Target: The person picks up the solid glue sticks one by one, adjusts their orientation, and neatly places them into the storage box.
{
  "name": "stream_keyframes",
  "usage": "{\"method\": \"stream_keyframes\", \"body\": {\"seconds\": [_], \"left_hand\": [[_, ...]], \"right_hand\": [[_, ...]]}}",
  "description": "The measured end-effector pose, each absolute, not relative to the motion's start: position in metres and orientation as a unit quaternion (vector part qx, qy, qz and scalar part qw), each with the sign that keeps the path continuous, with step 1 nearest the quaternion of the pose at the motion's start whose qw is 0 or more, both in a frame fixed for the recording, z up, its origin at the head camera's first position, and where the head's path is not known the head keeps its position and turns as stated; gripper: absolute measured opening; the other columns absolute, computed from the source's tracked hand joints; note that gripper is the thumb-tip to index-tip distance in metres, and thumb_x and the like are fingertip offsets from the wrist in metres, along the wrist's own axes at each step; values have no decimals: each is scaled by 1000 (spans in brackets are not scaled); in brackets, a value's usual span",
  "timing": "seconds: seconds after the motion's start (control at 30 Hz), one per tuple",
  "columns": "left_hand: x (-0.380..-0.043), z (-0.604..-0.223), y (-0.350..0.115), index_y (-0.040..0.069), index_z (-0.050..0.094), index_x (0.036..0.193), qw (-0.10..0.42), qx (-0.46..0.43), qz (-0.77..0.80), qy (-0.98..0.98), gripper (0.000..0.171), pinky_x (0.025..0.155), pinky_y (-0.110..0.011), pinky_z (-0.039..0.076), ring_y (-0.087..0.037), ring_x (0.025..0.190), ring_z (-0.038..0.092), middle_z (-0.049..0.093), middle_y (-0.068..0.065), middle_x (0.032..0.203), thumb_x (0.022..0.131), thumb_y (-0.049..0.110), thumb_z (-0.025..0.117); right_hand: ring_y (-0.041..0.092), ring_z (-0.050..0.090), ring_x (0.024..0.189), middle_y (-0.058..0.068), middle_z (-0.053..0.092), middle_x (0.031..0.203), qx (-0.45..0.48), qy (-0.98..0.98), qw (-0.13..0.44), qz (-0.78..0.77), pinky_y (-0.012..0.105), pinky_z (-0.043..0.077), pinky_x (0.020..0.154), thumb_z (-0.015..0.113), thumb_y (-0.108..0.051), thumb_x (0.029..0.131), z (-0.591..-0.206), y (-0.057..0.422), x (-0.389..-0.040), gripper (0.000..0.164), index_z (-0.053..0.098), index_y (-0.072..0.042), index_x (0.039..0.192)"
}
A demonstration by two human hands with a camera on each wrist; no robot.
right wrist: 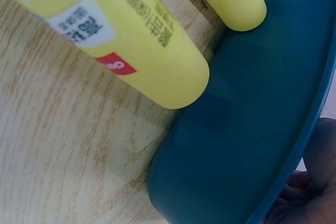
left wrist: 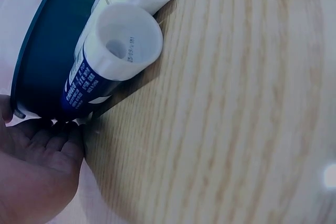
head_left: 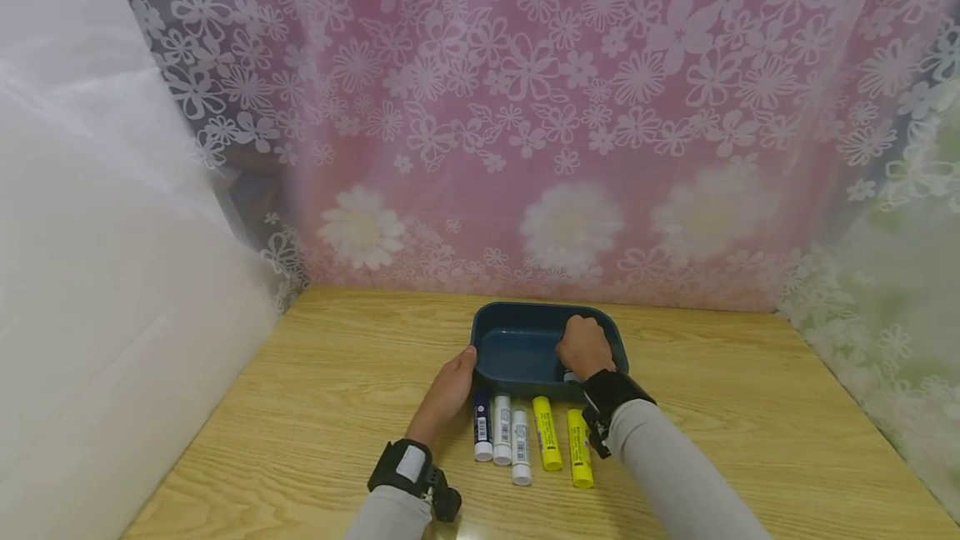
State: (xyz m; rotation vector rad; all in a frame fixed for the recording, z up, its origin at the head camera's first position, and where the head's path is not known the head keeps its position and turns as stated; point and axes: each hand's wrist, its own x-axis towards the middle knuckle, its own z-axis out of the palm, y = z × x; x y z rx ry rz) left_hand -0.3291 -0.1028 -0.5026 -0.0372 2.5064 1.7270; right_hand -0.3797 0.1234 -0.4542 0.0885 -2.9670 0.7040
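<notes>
Patterned curtain (head_left: 525,90) behind a wood-grain worktop (head_left: 360,357), which extends beneath and beyond both hands. The dark blue tray (head_left: 517,348) lies between the hands, its long axis running from one to the other. The left hand (head_left: 448,386) holds the tray's left end, thumb at the rim; the right hand (head_left: 585,346) reaches inside the tray's right part, fingers curled. Five glue sticks lie nearer the wearer than the hands: two yellow sticks (head_left: 547,433), two white sticks (head_left: 502,429) and a navy stick (head_left: 482,427). Their long axes run roughly across the tray's—far ends towards its near wall, the white and navy sticks' white caps towards the wearer. The navy stick is nearest the left hand; the outer yellow one, the right wrist. Smallest visible part: a pale-ended stick (head_left: 569,375) beneath the right hand—apparently gripped, though mostly hidden, its axis uncertain.
</notes>
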Motion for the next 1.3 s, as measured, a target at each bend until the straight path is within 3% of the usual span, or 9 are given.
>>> {"method": "stream_keyframes", "body": {"seconds": [0.23,0.5,0.67,0.83,1.13,1.3], "left_hand": [[-329,-502,-103,7,40,156,51,-7,572,819,63,123,-60,23,-39,152,30,39,-15,161,111,48,26],[-331,-503,-103,7,41,155,49,-9,572,819,64,123,-60,24,-39,152,31,39,-15,161,110,50,26],[-330,-504,-105,4,40,155,43,2,574,818,64,123,-59,24,-38,152,31,39,-16,161,111,48,25],[-329,-503,-105,4,41,155,44,9,575,817,63,123,-59,24,-39,151,31,40,-16,160,111,47,25],[-327,-503,-104,4,41,155,40,13,570,820,62,123,-59,24,-39,151,32,41,-16,160,111,46,25],[-328,-503,-104,4,40,155,45,8,572,819,63,123,-59,23,-39,152,31,39,-16,161,111,47,25]], "right_hand": [[14,33,45,-3,23,54,41,-968,46,244,28,26,47,57,3,92,-453,126,-378,44,34,-16,60],[15,35,43,-1,29,54,47,-966,52,250,27,28,43,52,-5,100,-451,127,-381,38,43,-11,64],[12,29,40,-2,28,49,66,-965,73,243,24,24,40,50,-7,101,-447,127,-384,45,40,-12,58],[12,23,42,-3,25,49,83,-961,88,250,26,19,45,50,-5,98,-436,128,-381,49,35,-15,53],[12,15,49,-4,18,54,84,-950,100,285,29,14,53,48,-2,96,-411,132,-371,46,27,-17,58],[13,20,48,-3,23,54,78,-949,100,289,28,17,51,50,-5,98,-409,136,-366,39,36,-13,62]]}}
